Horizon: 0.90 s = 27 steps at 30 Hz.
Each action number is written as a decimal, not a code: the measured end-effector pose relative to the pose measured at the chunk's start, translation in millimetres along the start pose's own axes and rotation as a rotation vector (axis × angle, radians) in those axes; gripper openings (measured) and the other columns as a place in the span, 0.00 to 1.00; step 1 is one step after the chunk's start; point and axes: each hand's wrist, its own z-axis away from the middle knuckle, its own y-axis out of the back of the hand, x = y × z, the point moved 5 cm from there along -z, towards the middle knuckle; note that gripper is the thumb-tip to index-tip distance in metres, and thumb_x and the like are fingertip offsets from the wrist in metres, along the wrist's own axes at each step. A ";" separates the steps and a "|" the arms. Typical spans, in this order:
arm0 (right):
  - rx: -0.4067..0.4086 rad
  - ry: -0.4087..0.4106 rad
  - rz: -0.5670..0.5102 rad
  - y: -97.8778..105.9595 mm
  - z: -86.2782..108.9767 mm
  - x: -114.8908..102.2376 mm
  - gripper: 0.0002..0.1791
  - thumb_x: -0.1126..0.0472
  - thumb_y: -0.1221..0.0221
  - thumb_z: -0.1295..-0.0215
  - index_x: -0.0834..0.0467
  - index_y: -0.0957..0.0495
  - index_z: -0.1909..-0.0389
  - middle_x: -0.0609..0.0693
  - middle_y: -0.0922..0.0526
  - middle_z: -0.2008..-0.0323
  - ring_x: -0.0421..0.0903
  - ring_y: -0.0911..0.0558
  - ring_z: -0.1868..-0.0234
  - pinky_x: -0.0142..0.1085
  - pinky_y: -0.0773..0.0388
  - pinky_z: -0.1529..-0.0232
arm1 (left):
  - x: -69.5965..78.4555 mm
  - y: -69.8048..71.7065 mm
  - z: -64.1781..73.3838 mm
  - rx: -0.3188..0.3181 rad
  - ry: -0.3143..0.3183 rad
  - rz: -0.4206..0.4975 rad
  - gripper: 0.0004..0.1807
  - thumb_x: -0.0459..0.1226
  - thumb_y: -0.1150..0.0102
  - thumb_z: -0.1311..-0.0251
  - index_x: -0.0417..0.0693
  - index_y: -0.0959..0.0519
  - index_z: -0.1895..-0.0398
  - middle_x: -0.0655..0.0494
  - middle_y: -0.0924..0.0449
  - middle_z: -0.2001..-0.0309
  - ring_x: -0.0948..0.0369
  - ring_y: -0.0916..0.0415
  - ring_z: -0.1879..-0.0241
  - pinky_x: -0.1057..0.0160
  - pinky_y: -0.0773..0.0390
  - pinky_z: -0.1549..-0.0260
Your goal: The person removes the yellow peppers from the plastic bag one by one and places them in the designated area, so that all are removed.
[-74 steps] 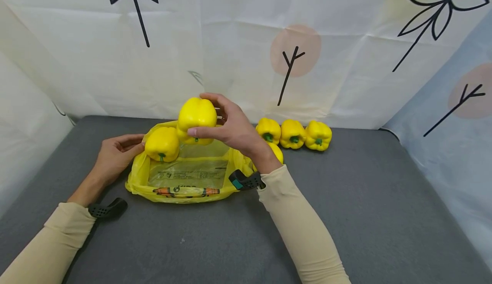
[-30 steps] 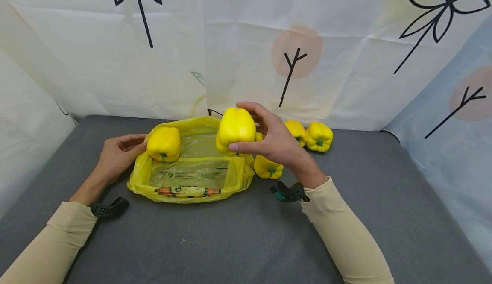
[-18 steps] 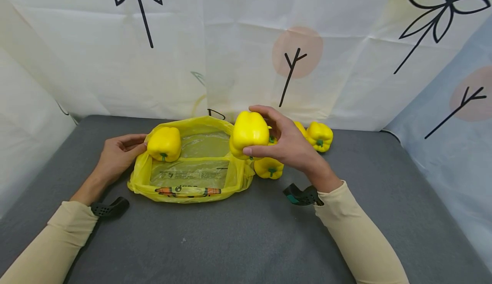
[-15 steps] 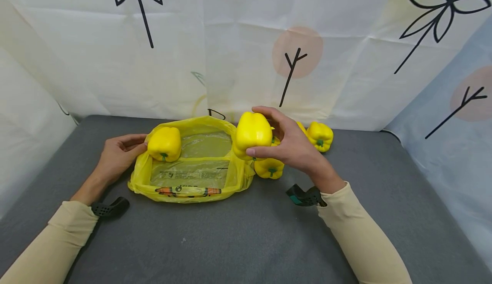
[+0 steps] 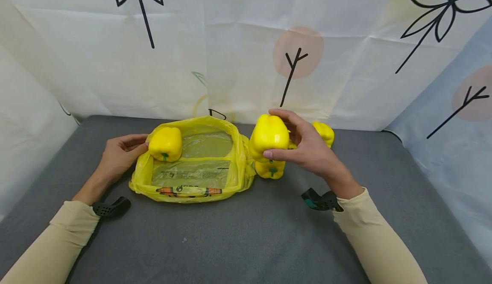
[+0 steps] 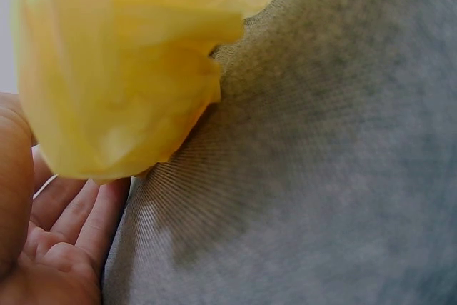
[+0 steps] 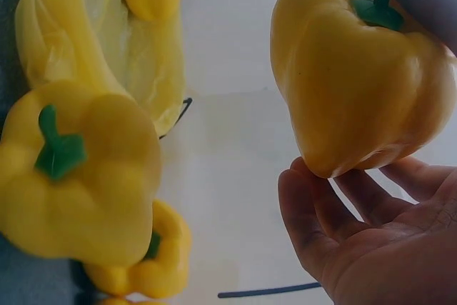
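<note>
My right hand (image 5: pixel 307 147) holds a yellow bell pepper (image 5: pixel 270 134) in the air, just right of the bag; thumb and fingers grip its sides. In the right wrist view the same bell pepper shows its green stem (image 7: pixel 384 1). My left hand (image 5: pixel 119 158) pinches the left rim of a yellow plastic bag (image 5: pixel 238 164), which stands with its mouth spread wide. Another bell pepper (image 5: pixel 165 143) lies at the bag's left side, close to the left fingertips. In the left wrist view, the bag (image 6: pixel 121 105) hides where the fingertips meet it.
A bell pepper (image 5: pixel 270 171) sits on the grey table (image 5: pixel 230 241) against the bag's right side, partly under the held one. Another (image 5: pixel 323 133) shows behind the right hand, which hides more. A white printed cloth (image 5: pixel 238 62) closes off the back.
My right hand has carried the bell pepper rightward from over the bag to above the peppers beside it. The left hand stays at the bag's rim.
</note>
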 end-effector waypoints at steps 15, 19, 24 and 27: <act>0.059 -0.007 0.032 24.2 16.4 9.2 0.46 0.68 0.28 0.41 0.54 0.40 0.23 0.50 0.35 0.31 0.51 0.26 0.38 0.38 0.24 0.40 | -1.5 0.1 -0.3 0.007 0.008 -0.015 0.28 0.42 0.38 0.29 0.27 0.26 0.36 0.82 0.22 0.58 0.80 0.22 0.58 0.79 0.21 0.60; 0.078 -0.001 0.039 31.7 18.8 10.4 0.45 0.68 0.29 0.39 0.55 0.40 0.24 0.51 0.36 0.31 0.51 0.28 0.38 0.35 0.25 0.41 | -0.8 0.0 -0.2 0.008 -0.002 -0.018 0.28 0.41 0.38 0.29 0.27 0.26 0.37 0.82 0.22 0.58 0.80 0.22 0.58 0.79 0.21 0.60; 0.096 0.022 0.023 40.3 22.3 11.6 0.43 0.72 0.32 0.38 0.58 0.41 0.24 0.54 0.35 0.32 0.54 0.27 0.41 0.31 0.21 0.46 | 0.0 -0.1 -0.1 0.009 -0.004 -0.017 0.28 0.41 0.38 0.29 0.27 0.26 0.37 0.81 0.22 0.58 0.80 0.22 0.58 0.79 0.21 0.60; 0.104 0.024 0.022 43.9 24.1 12.9 0.42 0.72 0.33 0.37 0.58 0.41 0.24 0.54 0.35 0.34 0.55 0.27 0.43 0.31 0.20 0.48 | -0.1 0.4 0.2 0.012 0.001 -0.017 0.28 0.41 0.38 0.29 0.27 0.26 0.36 0.81 0.22 0.58 0.81 0.22 0.58 0.79 0.21 0.60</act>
